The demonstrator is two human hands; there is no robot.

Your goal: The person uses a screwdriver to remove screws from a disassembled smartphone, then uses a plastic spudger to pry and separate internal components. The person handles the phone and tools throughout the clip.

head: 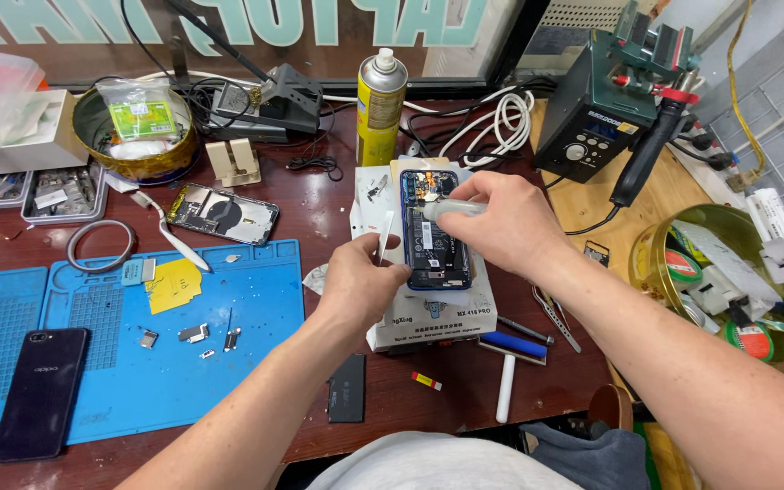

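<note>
Looking down at a cluttered dark-red workbench, the head camera shows a person's two bare forearms reaching in from the bottom edge. The left hand (362, 277) has its fingers curled together, pinching a thin white plastic pick (384, 238) that stands nearly upright against the left edge of an opened phone (432, 229). The phone lies face down with its back cover off and its dark insides showing, on top of a white box-shaped heating pad (428, 319) in the middle of the bench. The right hand (504, 222) arches over the upper right of the phone, fingers closed around a small pale bottle (451, 209) whose tip points left across the phone.

To the left lies a blue silicone mat (129, 363) with small metal parts, yellow sticky notes (174, 284) and a dark phone (43, 392) lying flat near its lower left corner. Beyond the mat rests another phone frame (222, 214). A yellow spray can (380, 106) stands just behind the heating pad. A dark soldering station (596, 113) sits at the upper right.
</note>
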